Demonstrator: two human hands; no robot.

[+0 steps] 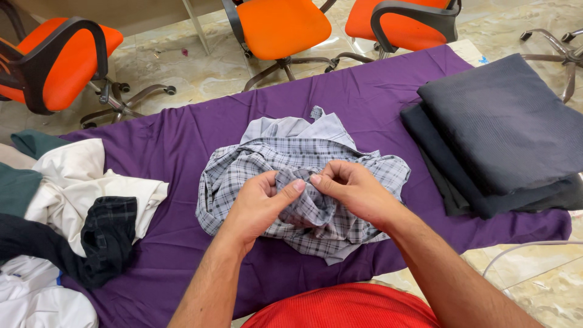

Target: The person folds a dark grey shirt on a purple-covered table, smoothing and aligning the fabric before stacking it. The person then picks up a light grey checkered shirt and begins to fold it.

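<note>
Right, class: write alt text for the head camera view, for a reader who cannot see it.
Two bare hands, left hand and right hand, pinch a crumpled grey plaid shirt on a purple cloth. Folded dark garments lie to the right, a loose clothes pile to the left, orange chairs beyond.

An office-like room; orange swivel chairs [280,27] stand on a marble floor [182,67].

Your left hand [258,203] and right hand [352,191] bury their fingertips in the plaid shirt [303,182], so the pinched part stays unseen; the clothes heap [61,231] runs off the left edge; the orange chairs [279,27] are cropped on top; the folded dark stack [504,133] is cut off at right.
</note>
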